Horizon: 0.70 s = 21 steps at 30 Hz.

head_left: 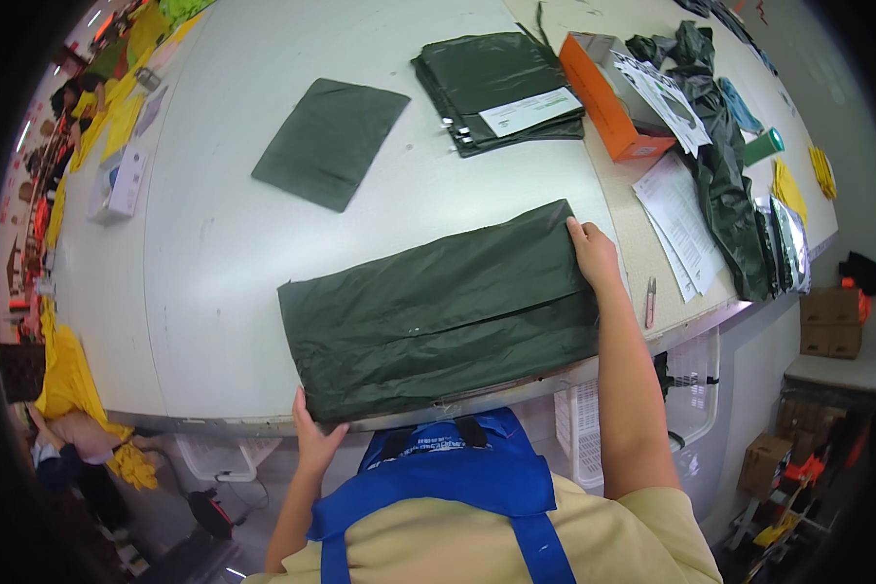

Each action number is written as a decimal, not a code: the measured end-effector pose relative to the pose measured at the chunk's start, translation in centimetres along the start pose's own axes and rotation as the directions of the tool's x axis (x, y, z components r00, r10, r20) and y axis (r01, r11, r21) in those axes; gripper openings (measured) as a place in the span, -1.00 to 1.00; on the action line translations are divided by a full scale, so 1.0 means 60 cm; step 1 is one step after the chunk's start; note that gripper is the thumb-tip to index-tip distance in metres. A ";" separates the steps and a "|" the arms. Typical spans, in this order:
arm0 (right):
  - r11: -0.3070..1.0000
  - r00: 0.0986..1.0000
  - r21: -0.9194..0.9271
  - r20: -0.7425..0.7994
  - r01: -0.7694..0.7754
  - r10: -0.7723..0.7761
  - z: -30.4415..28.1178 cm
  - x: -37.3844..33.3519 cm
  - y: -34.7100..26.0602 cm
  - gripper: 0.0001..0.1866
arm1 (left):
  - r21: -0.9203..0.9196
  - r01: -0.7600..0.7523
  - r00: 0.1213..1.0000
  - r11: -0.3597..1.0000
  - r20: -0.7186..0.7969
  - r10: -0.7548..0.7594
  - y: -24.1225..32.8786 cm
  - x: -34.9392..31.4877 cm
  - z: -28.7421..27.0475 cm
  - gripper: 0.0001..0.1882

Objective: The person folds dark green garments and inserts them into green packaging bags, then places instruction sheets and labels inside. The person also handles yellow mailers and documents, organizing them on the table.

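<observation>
A dark green, folded piece of thin, shiny fabric [438, 311] lies slantwise along the near edge of the table, a long crease running across it. At its upper right corner my right hand [596, 258] grips the edge, fingertips on top of the cloth. My left hand [316, 438] is at the lower left corner, thumb and fingers spread apart and touching the cloth's edge. Farther off lies a flat dark green rectangular piece [333, 144]. Beyond the folded fabric is a stack of dark green folded pieces [487, 73] with a white label sheet [530, 112] on it.
An orange box [603, 107] holds papers at the back right. Printed sheets [681, 224], small thread snips [650, 302], a green roll [763, 147] and crumpled dark fabric [720, 185] lie on the right. A white box [122, 185] stands far left. Yellow fabric [73, 380] hangs off the left edge, near another person.
</observation>
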State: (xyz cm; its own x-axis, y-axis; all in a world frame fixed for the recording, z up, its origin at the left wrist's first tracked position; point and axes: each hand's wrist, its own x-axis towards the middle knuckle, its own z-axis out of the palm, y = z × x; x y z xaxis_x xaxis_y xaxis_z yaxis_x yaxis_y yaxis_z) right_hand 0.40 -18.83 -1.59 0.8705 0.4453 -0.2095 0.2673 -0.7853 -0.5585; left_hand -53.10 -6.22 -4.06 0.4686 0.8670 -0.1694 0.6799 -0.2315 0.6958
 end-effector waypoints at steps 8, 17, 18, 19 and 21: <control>0.973 0.960 0.139 -0.234 0.186 -0.151 0.033 0.035 0.070 -0.61 | 0.225 -0.247 0.947 0.943 -0.151 0.284 -0.010 0.013 -0.006 -0.32; 0.945 0.797 -0.204 -0.508 0.256 -0.326 0.008 0.004 0.041 -0.64 | 0.360 -0.493 0.870 0.792 0.179 0.460 0.052 0.031 -0.049 -0.43; 0.905 0.783 -0.252 -0.456 0.343 -0.423 0.000 -0.023 0.022 -0.60 | 0.311 -0.466 0.884 0.829 0.112 0.455 0.037 0.041 -0.049 -0.39; 0.853 0.756 -0.292 -0.399 0.432 -0.519 -0.004 -0.060 -0.004 -0.55 | 0.314 -0.457 0.885 0.832 0.065 0.462 0.042 0.058 -0.049 -0.39; 0.768 0.756 -0.437 -0.250 0.469 -0.604 0.007 -0.100 -0.023 -0.47 | 0.307 -0.456 0.876 0.836 -0.015 0.483 0.069 0.121 -0.040 -0.39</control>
State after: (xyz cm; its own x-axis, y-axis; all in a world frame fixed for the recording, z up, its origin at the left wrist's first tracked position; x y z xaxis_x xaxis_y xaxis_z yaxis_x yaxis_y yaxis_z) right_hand -5.34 -20.24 0.09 0.6002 0.7041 0.3795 0.7940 -0.5818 -0.1763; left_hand -48.23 0.17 -0.71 0.7302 0.6538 0.1981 0.5276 -0.7239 0.4445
